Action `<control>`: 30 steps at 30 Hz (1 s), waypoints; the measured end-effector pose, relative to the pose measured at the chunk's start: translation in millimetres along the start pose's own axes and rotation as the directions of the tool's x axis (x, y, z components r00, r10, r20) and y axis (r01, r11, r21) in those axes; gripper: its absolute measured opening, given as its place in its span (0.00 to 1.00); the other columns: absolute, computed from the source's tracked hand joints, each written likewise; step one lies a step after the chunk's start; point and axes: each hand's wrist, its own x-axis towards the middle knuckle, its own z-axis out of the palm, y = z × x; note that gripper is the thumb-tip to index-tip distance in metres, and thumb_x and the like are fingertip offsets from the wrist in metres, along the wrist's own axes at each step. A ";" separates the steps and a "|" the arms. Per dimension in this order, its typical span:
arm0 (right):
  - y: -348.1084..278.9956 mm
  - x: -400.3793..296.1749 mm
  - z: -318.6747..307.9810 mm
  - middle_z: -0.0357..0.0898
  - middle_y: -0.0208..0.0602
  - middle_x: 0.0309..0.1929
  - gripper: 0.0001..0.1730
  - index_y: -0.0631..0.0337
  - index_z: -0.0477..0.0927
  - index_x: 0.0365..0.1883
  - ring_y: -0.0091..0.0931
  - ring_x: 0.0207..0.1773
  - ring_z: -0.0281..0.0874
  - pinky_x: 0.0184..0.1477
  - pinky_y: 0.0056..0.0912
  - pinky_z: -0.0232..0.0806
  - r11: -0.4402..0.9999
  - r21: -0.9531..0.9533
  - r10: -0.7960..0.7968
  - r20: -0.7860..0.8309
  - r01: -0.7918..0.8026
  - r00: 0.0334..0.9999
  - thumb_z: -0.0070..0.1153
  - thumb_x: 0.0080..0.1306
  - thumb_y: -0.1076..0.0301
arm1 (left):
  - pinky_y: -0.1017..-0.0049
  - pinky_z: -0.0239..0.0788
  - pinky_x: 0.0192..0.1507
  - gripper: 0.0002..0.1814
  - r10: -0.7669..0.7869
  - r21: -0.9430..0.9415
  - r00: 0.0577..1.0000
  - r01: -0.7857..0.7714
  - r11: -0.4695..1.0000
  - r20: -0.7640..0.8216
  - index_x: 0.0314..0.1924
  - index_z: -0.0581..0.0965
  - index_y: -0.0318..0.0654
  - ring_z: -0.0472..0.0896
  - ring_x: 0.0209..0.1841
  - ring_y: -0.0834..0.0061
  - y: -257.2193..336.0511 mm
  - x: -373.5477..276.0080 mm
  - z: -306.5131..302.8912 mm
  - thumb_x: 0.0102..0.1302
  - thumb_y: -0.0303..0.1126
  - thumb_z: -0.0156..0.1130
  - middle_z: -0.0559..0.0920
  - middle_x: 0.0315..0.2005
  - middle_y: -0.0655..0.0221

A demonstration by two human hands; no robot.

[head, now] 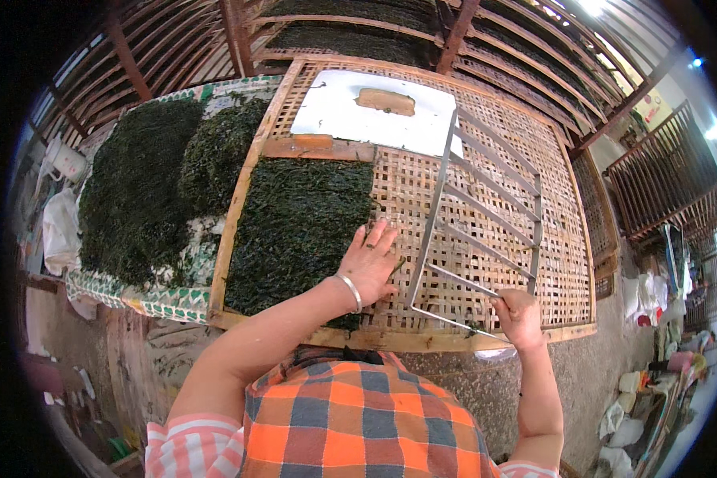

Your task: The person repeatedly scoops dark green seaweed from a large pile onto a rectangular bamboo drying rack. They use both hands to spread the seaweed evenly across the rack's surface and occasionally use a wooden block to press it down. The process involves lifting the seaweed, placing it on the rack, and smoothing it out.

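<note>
My right hand (518,319) grips the near corner of a ladder-like metal frame (436,206) with several crossbars. The frame is tilted above the bare right part of a woven bamboo tray (564,257) with a wooden rim. My left hand (368,263), a bangle at its wrist, is spread at the right edge of a rectangular layer of dark green seaweed (299,227). A few strands show by its fingers. Behind that layer lies a wooden strip (352,150). Farther back on the tray rests a white board (328,107) with a brown block-like piece (385,101) on it.
Left of the tray, loose seaweed (137,185) is heaped on a green-and-white patterned cover (125,293). Wooden racks (346,24) holding more seaweed-laden trays rise behind. A white bucket (64,158) stands at far left; slatted frames (663,173) lean at right.
</note>
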 end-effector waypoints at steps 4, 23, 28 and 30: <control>18.6 -27.9 5.5 0.71 0.40 0.18 0.07 0.59 0.72 0.20 0.39 0.23 0.71 0.26 0.39 0.64 0.994 -0.086 0.070 0.090 -0.062 0.994 0.59 0.52 0.71 | 0.51 0.40 0.67 0.09 0.025 0.044 0.998 -0.023 0.999 -0.059 0.38 0.77 0.36 0.45 0.69 0.54 -23.5 3.1 28.1 0.56 0.29 0.58 0.55 0.64 0.61; 37.0 -39.2 35.1 0.73 0.34 0.19 0.07 0.55 0.74 0.20 0.35 0.24 0.73 0.25 0.37 0.67 0.972 -0.180 -0.120 0.183 0.154 0.976 0.61 0.49 0.66 | 0.59 0.44 0.67 0.09 0.011 0.020 0.990 -0.009 1.000 -0.141 0.36 0.76 0.33 0.49 0.68 0.55 -32.1 -8.3 33.5 0.53 0.25 0.57 0.61 0.61 0.59; 52.0 -50.9 42.6 0.73 0.35 0.20 0.06 0.56 0.76 0.26 0.36 0.24 0.73 0.25 0.38 0.67 0.970 -0.126 -0.177 0.226 0.209 0.958 0.60 0.50 0.69 | 0.58 0.48 0.65 0.14 -0.012 -0.251 0.939 -0.080 0.965 -0.345 0.37 0.74 0.41 0.53 0.66 0.46 -72.9 -57.2 0.6 0.48 0.22 0.59 0.65 0.58 0.55; 52.9 -50.7 44.8 0.73 0.35 0.20 0.05 0.56 0.76 0.24 0.36 0.24 0.73 0.26 0.38 0.67 0.970 -0.097 -0.195 0.238 0.223 0.951 0.60 0.50 0.69 | 0.58 0.48 0.65 0.18 -0.209 -0.305 0.893 0.086 0.948 -0.399 0.42 0.72 0.42 0.52 0.66 0.47 -91.5 -71.3 -4.7 0.49 0.22 0.59 0.63 0.59 0.55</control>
